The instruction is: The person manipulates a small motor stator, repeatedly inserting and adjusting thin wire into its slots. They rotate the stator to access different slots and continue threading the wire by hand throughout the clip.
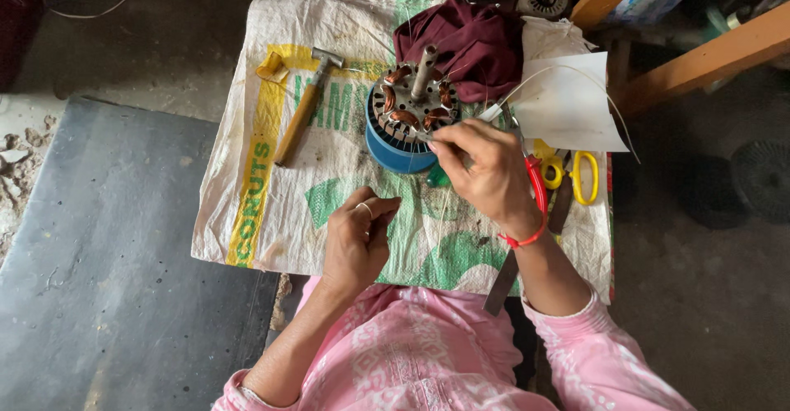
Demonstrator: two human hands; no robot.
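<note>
One stator [414, 102], one hammer [302, 106], one maroon cloth [473, 41], one white sheet [568, 102] and what look like two pairs of scissors [568, 172], red- and yellow-handled, lie on a printed sack [271, 213]. The stator, a round metal ring with copper coils and an upright shaft, sits on a blue cylinder [395, 152] near the sack's middle. Right hand [485, 168] pinches something small at the stator's rim; left hand [358, 238] is curled, fingertips pinched on a thin wire. The sack covers a low stand on a grey floor
</note>
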